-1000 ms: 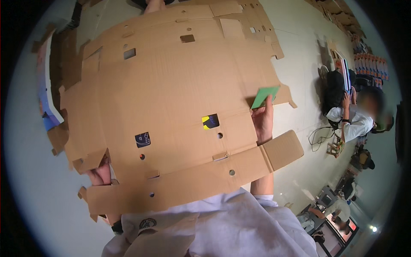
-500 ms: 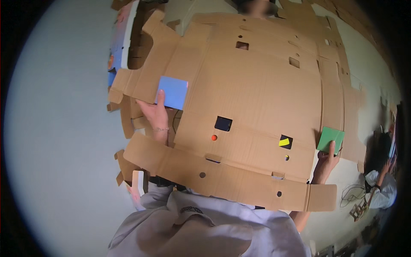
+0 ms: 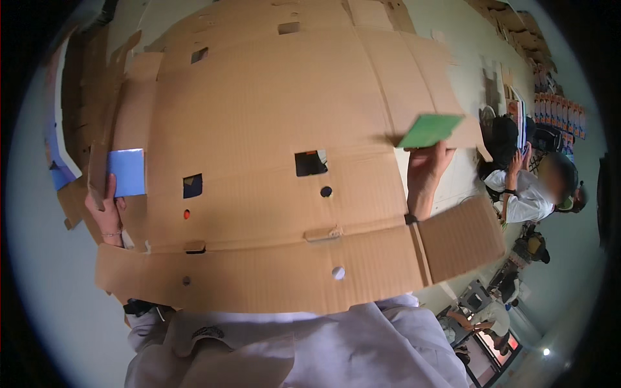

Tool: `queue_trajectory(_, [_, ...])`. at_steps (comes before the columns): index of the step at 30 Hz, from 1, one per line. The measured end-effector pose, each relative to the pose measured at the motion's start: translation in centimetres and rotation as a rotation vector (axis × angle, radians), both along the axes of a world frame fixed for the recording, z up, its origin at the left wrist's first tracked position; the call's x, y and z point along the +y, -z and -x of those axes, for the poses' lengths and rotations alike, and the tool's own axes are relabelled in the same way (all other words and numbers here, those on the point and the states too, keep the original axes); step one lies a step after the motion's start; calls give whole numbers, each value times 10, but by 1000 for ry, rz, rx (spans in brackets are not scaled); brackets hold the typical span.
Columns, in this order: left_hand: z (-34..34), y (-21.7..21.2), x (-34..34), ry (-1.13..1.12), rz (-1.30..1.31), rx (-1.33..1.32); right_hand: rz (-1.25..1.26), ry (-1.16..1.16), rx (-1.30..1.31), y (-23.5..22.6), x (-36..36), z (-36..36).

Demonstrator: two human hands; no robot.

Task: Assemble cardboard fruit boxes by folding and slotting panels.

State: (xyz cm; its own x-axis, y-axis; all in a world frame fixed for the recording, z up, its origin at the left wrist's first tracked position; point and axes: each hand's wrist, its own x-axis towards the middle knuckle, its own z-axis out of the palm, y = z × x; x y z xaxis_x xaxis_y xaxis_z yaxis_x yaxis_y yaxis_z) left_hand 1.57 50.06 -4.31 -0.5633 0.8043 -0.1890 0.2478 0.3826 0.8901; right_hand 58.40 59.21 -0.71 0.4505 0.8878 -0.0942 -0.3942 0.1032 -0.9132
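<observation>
The flattened cardboard sheet point(image 3: 272, 168) was held up in front of the person, filling most of the view. The left hand point(image 3: 108, 213) gripped its left edge, fingers closed beside a blue card point(image 3: 127, 172). The right hand point(image 3: 427, 169) pinched the right edge under a green card point(image 3: 429, 130). Compared with half a second earlier, the sheet had swung leftward and the right hand sat higher. A seated person point(image 3: 527, 194) showed at right.
</observation>
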Motion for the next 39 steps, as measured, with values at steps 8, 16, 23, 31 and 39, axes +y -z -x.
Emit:
queue_trajectory(8, [1, 8, 10, 0, 8, -103, 88, -174, -557, 11, 27, -29])
queue_trajectory(16, [-7, 1, 17, 83, 66, -88, -21, -209, -138, 16, 69, -24])
queue_trajectory(23, [26, 13, 3, -21, 79, -137, 290, -468, -795, 10, 86, -24])
queue_trajectory(31, [42, 18, 28, 163, 127, 67, 276, -957, -1072, 20, 49, 21])
queue_trajectory(39, [17, 5, 71, 620, -144, 199, 170, -1019, -997, 2, 44, 26])
